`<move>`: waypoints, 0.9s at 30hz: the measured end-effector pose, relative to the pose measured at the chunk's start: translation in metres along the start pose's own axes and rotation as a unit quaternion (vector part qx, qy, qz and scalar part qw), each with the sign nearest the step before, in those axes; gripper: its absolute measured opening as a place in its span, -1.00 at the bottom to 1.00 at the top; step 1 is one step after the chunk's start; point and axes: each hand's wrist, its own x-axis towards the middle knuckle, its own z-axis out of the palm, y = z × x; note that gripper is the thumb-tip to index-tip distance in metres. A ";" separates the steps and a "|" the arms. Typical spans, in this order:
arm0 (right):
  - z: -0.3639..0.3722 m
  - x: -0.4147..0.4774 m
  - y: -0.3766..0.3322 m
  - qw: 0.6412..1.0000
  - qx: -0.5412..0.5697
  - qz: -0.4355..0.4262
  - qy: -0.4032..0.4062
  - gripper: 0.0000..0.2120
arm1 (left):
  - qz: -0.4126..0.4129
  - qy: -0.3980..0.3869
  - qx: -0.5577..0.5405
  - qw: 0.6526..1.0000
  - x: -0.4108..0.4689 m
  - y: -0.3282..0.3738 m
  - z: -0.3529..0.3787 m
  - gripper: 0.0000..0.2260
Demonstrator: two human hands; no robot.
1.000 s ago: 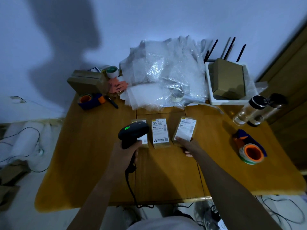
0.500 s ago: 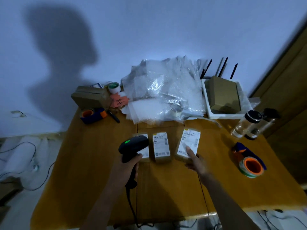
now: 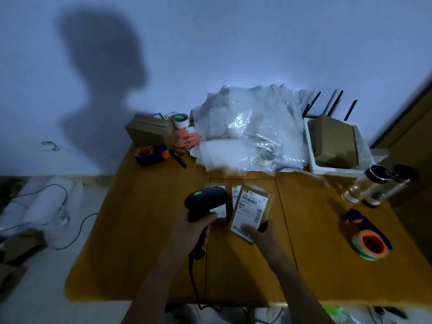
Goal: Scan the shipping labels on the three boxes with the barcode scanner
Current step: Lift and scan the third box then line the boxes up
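My left hand (image 3: 196,226) grips the black barcode scanner (image 3: 206,200), whose green light is on and whose cable hangs off the table's front edge. My right hand (image 3: 263,232) holds the right box (image 3: 252,210) by its near end, lifted and tilted so its white shipping label faces up. The raised box covers most of the middle box (image 3: 236,192). The left box (image 3: 219,210) lies flat on the wooden table (image 3: 145,230), mostly hidden under the scanner's head.
Bubble wrap (image 3: 247,132) is piled at the back. A white tray (image 3: 311,157) with a cardboard box stands back right, beside two bottles (image 3: 367,183). Tape dispensers lie at right (image 3: 367,242) and back left (image 3: 152,153), next to another cardboard box (image 3: 149,129).
My right hand has taken hold of the right box, raised it off the table and drawn it left over the middle box. The scanner has stayed over the left box.
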 end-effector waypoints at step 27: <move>0.027 -0.016 0.022 0.999 -0.029 -0.023 -0.037 -0.40 | -0.046 -0.004 0.002 0.999 -0.035 -0.022 -0.016 -0.80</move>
